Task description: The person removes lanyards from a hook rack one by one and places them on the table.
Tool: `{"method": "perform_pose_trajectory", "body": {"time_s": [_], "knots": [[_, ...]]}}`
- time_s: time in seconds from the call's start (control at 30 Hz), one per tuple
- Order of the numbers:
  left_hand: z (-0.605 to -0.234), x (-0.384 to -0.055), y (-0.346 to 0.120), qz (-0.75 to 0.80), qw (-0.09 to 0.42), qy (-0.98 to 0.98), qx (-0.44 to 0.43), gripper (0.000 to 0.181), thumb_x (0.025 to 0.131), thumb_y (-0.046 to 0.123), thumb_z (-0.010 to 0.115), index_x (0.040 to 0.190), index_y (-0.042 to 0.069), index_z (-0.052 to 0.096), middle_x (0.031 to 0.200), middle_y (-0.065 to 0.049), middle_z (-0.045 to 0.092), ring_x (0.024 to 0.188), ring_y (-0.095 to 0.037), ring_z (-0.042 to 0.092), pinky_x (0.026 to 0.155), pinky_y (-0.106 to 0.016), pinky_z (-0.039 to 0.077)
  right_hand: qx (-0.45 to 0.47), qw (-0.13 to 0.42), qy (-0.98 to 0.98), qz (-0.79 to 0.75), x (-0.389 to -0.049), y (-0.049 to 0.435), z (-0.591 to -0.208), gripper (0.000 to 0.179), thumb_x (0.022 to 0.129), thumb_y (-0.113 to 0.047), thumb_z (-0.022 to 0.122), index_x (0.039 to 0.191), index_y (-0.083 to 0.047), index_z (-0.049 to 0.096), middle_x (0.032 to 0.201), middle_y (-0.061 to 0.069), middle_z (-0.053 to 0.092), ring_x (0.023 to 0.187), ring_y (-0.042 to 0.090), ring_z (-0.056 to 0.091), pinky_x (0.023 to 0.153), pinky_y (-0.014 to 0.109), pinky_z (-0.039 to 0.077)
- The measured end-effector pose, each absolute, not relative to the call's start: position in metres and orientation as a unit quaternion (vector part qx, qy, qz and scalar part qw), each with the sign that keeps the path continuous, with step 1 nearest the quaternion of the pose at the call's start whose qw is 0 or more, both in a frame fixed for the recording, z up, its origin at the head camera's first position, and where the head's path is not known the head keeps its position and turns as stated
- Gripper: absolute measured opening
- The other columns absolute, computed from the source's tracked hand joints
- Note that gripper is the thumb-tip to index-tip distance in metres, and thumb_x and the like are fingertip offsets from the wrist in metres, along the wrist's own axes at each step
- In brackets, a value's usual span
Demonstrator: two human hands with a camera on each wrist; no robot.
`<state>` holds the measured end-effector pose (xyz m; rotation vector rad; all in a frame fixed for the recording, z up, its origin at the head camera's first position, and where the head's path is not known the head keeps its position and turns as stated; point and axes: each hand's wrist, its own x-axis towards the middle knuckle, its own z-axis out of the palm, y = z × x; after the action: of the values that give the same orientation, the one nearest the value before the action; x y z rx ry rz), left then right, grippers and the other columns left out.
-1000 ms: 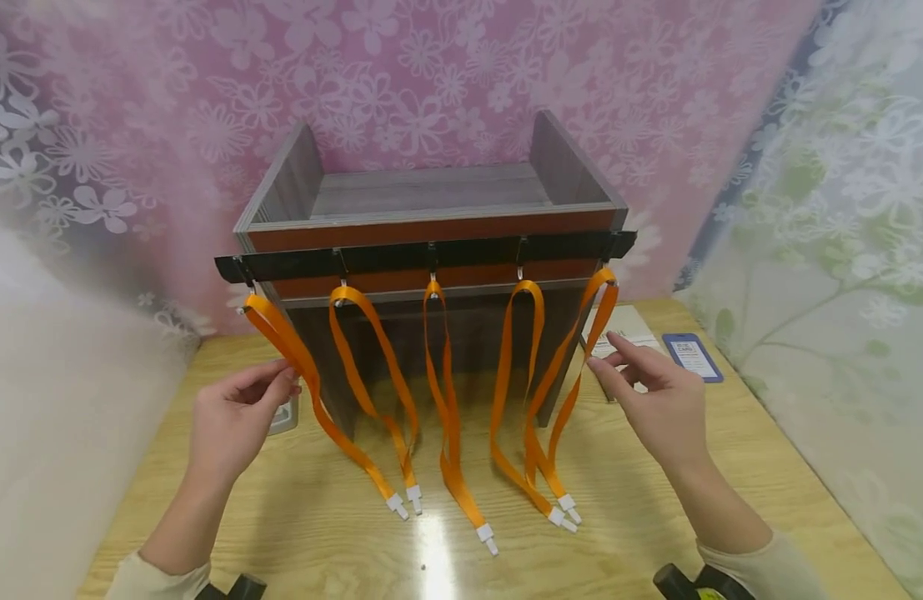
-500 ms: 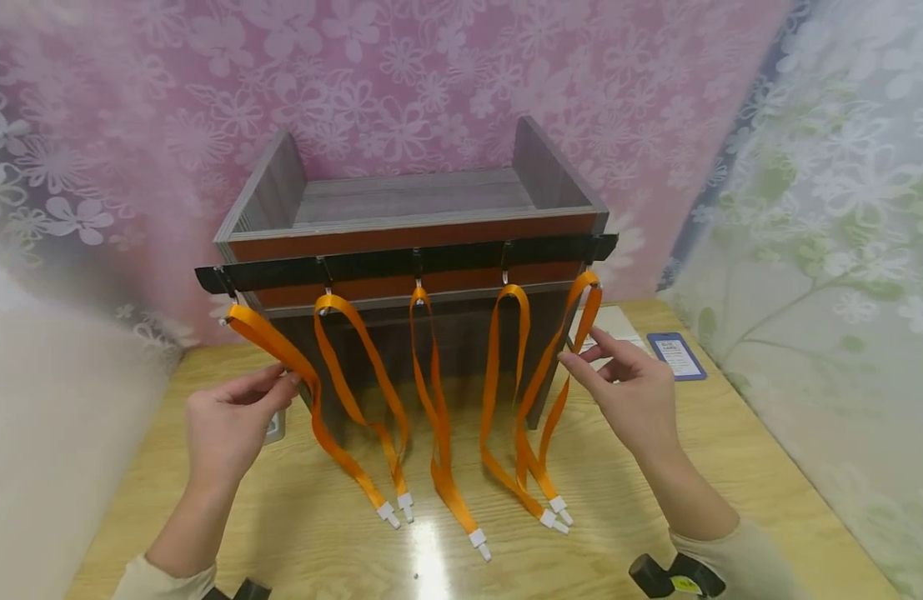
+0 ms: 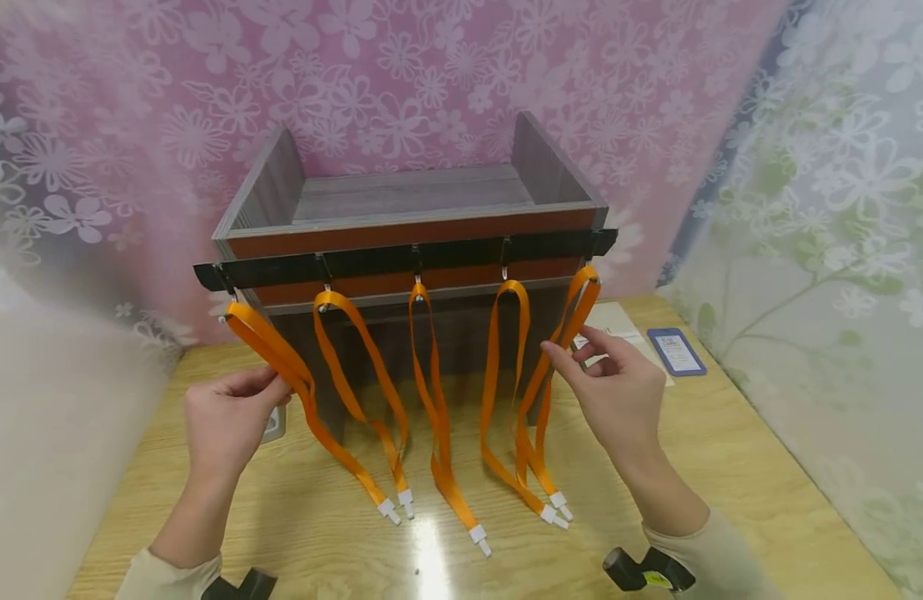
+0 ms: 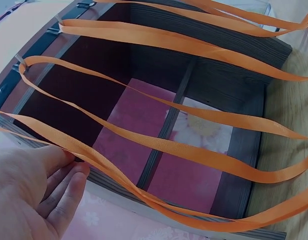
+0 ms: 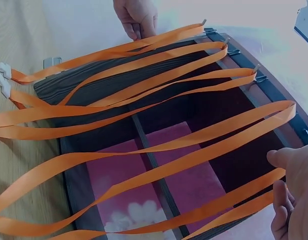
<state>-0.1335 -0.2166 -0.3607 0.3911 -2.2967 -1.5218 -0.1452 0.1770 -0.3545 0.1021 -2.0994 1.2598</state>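
Observation:
Several orange lanyards with white plastic clips hang from hooks on a black rail along a grey wooden shelf unit. At the far left, my left hand pinches the edge of the leftmost lanyard between thumb and fingers; in the left wrist view, one strand passes behind the thumb. On the other side, my right hand has its thumb in front of the rightmost lanyard and its fingers behind. The right wrist view shows this lanyard's strands running in between thumb and forefinger. The middle lanyard hangs untouched, clip near the table.
A blue card holder lies on the wooden table at the right, beside a pale booklet partly behind my right hand. A grey-edged holder sits by the left hand. A flowered wall covering stands behind the unit.
My right hand has moved left onto the rightmost lanyard, and its strands are drawn closer together. My left hand stays at the leftmost lanyard. The head view has shifted slightly.

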Motion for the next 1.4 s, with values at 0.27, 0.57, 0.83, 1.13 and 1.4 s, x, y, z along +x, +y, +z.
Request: {"method": "perform_pose_trajectory", "body": {"time_s": [0.27, 0.57, 0.83, 1.13, 1.4], "knots": [[-0.362, -0.133, -0.216, -0.538, 0.197, -0.809, 0.13, 0.028, 0.082, 0.02, 0.083, 0.103, 0.002, 0.079, 0.063, 0.025, 0.068, 0.059, -0.001, 0.07, 0.055, -0.016, 0.054, 0.062, 0.378, -0.823, 0.419, -0.154, 0.17, -0.357, 0.031, 0.077, -0.027, 0.089, 0.092, -0.003, 0.077, 0.069, 0.003, 0.068, 0.051, -0.004, 0.057, 0.049, 0.009, 0.044], [-0.367, -0.136, -0.213, -0.551, 0.2, -0.802, 0.114, 0.028, 0.082, 0.02, 0.084, 0.102, 0.002, 0.079, 0.064, 0.025, 0.069, 0.058, 0.0, 0.07, 0.054, -0.018, 0.055, 0.084, 0.412, -0.813, 0.402, -0.16, 0.169, -0.362, 0.017, 0.081, -0.014, 0.082, 0.084, 0.002, 0.076, 0.065, 0.005, 0.069, 0.05, -0.002, 0.056, 0.051, 0.007, 0.044], [-0.367, -0.135, -0.212, -0.55, 0.213, -0.801, 0.106, 0.026, 0.082, 0.021, 0.083, 0.099, 0.002, 0.08, 0.064, 0.025, 0.068, 0.058, 0.002, 0.069, 0.05, -0.019, 0.053, 0.091, 0.399, -0.794, 0.449, -0.163, 0.17, -0.363, 0.007, 0.085, -0.004, 0.073, 0.083, 0.001, 0.078, 0.067, 0.009, 0.069, 0.052, -0.008, 0.052, 0.052, 0.006, 0.042], [-0.37, -0.135, -0.209, -0.569, 0.21, -0.786, 0.122, 0.027, 0.084, 0.022, 0.082, 0.099, 0.0, 0.08, 0.061, 0.02, 0.069, 0.058, -0.001, 0.07, 0.055, -0.017, 0.054, 0.12, 0.379, -0.796, 0.456, -0.155, 0.175, -0.354, 0.007, 0.088, -0.004, 0.073, 0.084, 0.001, 0.077, 0.069, 0.01, 0.07, 0.054, -0.005, 0.049, 0.053, 0.008, 0.038], [-0.372, -0.136, -0.209, -0.577, 0.216, -0.778, 0.124, 0.026, 0.083, 0.02, 0.082, 0.098, 0.0, 0.08, 0.061, 0.019, 0.07, 0.057, -0.002, 0.07, 0.058, -0.017, 0.056, 0.141, 0.357, -0.805, 0.452, -0.145, 0.187, -0.331, 0.005, 0.087, -0.001, 0.073, 0.086, 0.002, 0.076, 0.069, 0.004, 0.07, 0.057, -0.005, 0.052, 0.055, 0.01, 0.04]]}}
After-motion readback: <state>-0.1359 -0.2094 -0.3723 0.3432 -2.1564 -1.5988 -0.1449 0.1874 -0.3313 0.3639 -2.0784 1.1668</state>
